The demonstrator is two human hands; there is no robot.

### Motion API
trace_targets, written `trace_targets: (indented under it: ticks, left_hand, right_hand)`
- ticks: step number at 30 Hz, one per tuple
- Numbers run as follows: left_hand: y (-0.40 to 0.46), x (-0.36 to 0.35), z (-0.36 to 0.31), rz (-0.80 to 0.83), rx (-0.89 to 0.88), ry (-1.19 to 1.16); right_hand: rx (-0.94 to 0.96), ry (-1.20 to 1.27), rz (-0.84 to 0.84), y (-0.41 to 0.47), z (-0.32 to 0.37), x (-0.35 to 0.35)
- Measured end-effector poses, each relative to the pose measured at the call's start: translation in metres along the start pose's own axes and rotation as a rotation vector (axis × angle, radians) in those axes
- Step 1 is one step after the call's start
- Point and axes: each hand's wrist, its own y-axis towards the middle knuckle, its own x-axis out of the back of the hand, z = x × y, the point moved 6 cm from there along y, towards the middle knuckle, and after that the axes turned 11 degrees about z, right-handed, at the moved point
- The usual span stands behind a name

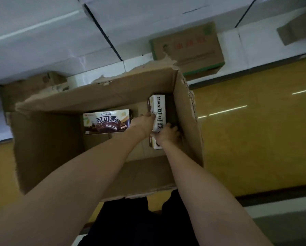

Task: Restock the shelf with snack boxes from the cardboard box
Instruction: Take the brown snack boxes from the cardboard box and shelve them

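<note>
A large open cardboard box [47, 139] with torn rims stands on the floor below me. Inside lie two snack boxes. One brown-and-white snack box [106, 122] lies flat at the far side of the bottom. A second snack box [159, 110] stands on its edge against the right wall. Both my arms reach into the cardboard box. My left hand [144, 122] grips this upright snack box from its left side. My right hand [167, 134] holds it from the near right, fingers curled over its top edge.
White shelf panels [42, 32] run across the top of the view. A closed carton [187, 48] with green and red print sits beyond the box at the shelf base. Another brown carton [35, 84] lies at the left. Yellow floor [255, 130] spreads to the right.
</note>
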Motion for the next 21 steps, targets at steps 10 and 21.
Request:
trace_targets:
  ticks: [10, 21]
  left_hand:
    - [-0.048, 0.04, 0.026, -0.256, -0.07, 0.093]
    - [-0.177, 0.174, -0.014, -0.422, -0.253, 0.443]
  right_hand:
    - [0.168, -0.227, -0.181, -0.057, 0.036, 0.031]
    - [0.387, -0.314, -0.083, -0.231, 0.068, 0.174]
